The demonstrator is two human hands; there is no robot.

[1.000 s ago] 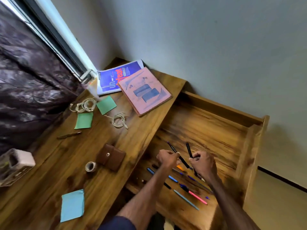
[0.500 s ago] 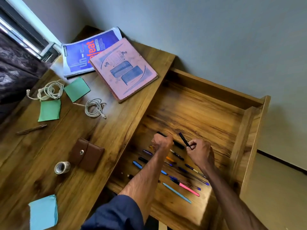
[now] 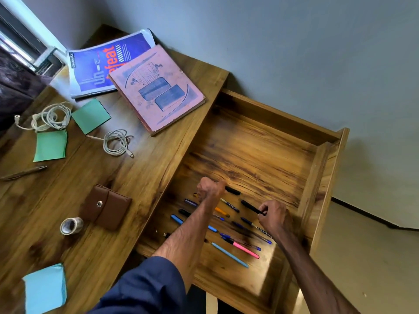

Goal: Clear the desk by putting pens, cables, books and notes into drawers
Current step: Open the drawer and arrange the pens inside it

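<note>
Desk holds books, cables and notes; most pens are in the drawer; left hand and right hand each grip a black pen.

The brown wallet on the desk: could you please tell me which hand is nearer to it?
Left. The left hand is over the drawer's desk side, closest to the brown wallet; the right hand is farther across the drawer, pinching a black pen.
</note>
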